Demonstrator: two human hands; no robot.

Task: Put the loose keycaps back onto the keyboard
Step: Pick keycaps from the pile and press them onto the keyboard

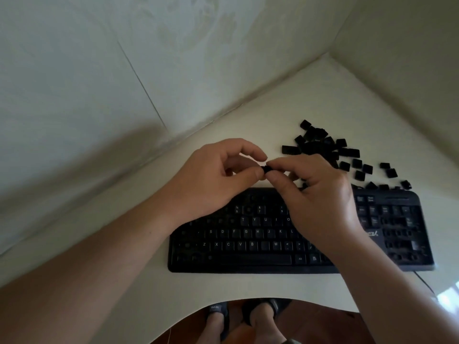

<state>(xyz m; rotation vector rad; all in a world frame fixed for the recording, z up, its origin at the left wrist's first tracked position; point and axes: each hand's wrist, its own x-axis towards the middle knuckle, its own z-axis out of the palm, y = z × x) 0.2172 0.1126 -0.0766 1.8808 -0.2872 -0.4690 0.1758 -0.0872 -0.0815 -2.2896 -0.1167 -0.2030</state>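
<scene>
left hand (218, 175) + right hand (315, 192) — both pinch one black keycap (266, 168) above keyboard (248, 244) | loose keycaps (330, 150) — heaped behind keyboard's right end on white desk (139, 276)

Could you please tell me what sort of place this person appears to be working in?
Probably a home desk in a room corner: a white tabletop meets two pale walls, a black keyboard lies on it, and slippered feet stand on a wood floor.

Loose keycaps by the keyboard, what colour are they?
Black loose keycaps, seen clearest in the head view.
</scene>
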